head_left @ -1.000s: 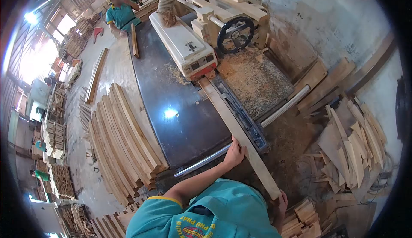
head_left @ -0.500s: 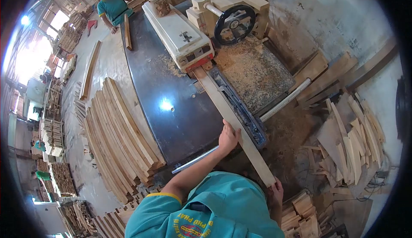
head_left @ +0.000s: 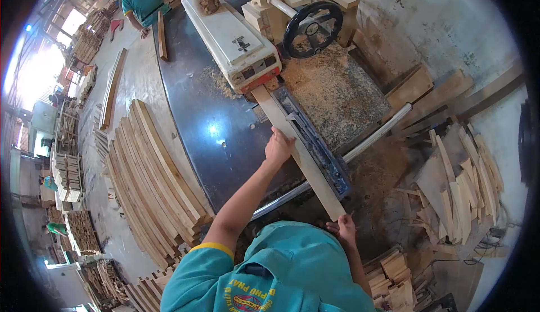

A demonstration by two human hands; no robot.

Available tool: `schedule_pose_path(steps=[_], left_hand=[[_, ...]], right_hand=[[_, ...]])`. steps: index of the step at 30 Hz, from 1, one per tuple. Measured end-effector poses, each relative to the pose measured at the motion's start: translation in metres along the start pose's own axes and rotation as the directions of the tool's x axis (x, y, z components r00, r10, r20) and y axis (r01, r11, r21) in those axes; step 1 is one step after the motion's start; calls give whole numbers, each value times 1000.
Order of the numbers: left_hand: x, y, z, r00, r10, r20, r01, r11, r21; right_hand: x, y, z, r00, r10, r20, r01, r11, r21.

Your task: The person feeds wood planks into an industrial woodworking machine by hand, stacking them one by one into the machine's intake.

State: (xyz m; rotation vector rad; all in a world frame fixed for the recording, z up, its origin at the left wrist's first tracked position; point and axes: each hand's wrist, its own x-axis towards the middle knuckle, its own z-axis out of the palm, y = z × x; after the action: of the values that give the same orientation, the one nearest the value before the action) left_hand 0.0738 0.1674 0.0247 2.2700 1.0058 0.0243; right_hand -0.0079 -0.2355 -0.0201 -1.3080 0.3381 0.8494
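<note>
A long pale wooden board point(head_left: 306, 163) lies on the dark metal table of a saw machine point(head_left: 205, 160), its far end under the white machine housing point(head_left: 230, 45). A blue metal guide fence point(head_left: 318, 149) runs along its right side. My left hand point(head_left: 279, 146) grips the board's left edge near the middle, thumb over the top. At the near end, my right hand point(head_left: 344, 231) holds the board's end, with some of its fingers hidden underneath. The cutting part inside the housing is hidden.
Several curved wooden pieces point(head_left: 152, 171) are stacked left of the table. A black handwheel point(head_left: 313, 27) and sawdust point(head_left: 337, 90) are beyond the fence. Offcuts point(head_left: 467, 191) lie at right. A co-worker point(head_left: 143, 3) stands at the table's far end, near a wooden piece point(head_left: 162, 35).
The board has slid forward, farther under the housing. Both my hands have moved forward with it, still on the board.
</note>
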Motion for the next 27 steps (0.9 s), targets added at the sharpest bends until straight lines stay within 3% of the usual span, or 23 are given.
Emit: schedule_pose_path(steps=[2,4,7,14,16,17,19,23,26,27], left_hand=[[16,-8,-4,999,23,-31,-23,1000,6],[34,-13,-12,1000,12,-13,-12,1000,3],[59,-22,-17,997,29,-71,-28,1000,8],[101,-41,-31,983,25,-184,-41,996,-82],[94,-32,-31,904,-34,-425,-34,988,-150],[86,-30,-30,899,-44,-437,-28,987,-156],[58,-29,-27,850,32,-527,-162,966,-203],[-32,-35,-37,909,-20,-416,-197,860,-471],[-86,-85,-30,931,-81,-357,-152,800,-580],[-113,-88,-44,944,-240,-225,-23,635,-772]], right_hand=[[8,-6,10,998,64,-18,-65,996,-59],[21,-9,20,980,190,66,-164,945,-281],[27,-21,49,988,111,108,-70,942,-329],[53,-44,116,990,138,38,-119,941,-316],[60,-54,132,989,144,34,-125,939,-322],[63,-59,138,989,142,44,-119,935,-333],[75,-60,151,990,120,71,-89,936,-341],[97,-68,174,979,163,121,-111,928,-355],[99,-74,195,982,154,105,-120,953,-279],[99,-75,200,983,153,102,-124,960,-251]])
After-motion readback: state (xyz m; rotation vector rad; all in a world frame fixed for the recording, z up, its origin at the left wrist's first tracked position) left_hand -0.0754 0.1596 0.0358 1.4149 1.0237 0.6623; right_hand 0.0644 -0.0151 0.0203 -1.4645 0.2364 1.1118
